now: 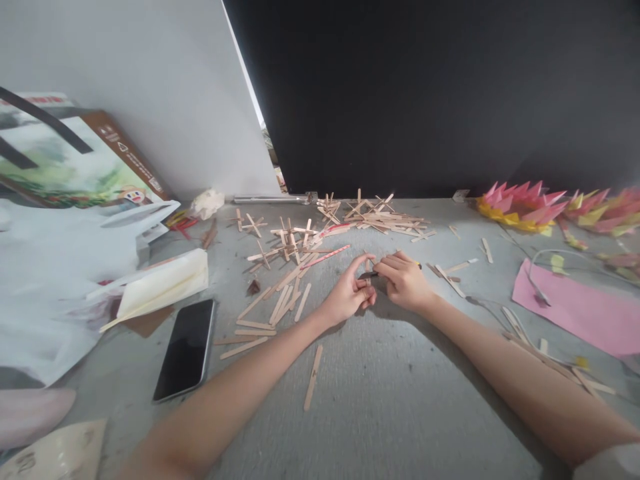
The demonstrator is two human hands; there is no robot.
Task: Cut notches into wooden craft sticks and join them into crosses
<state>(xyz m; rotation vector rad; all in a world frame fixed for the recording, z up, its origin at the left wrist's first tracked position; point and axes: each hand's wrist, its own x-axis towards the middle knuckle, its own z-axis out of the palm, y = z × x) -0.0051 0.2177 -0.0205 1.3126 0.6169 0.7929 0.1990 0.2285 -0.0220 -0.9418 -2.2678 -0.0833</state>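
Wooden stick (368, 283), mostly covered by fingers, sits between the two hands, mid-table. Left hand (350, 290) seems to pinch it; right hand (403, 280) is clenched around a slim dark tool (369, 275), a bit of yellow showing past the fist; exact tool type too small to call. Step in hand looks like working the tool against the stick; whether they actually touch, can't tell. Next move probably calls for a firm left pinch, fingertips clear of the tool's tip, and small controlled strokes from the right. Grey tabletop (400, 400), speckled and marked, fills the foreground. Loose sticks (393, 221) heap beyond the hands, some crossed; one lone stick (313, 377) lies nearer the body. Phone (185, 350), screen dark, at left near a white plastic bag (65, 267). Pink paper (575, 310) and a spiky paper ring (523, 207) at right. Black panel (450, 87) backs the table, pale panel (140, 67) left of it, narrow bright gap between.
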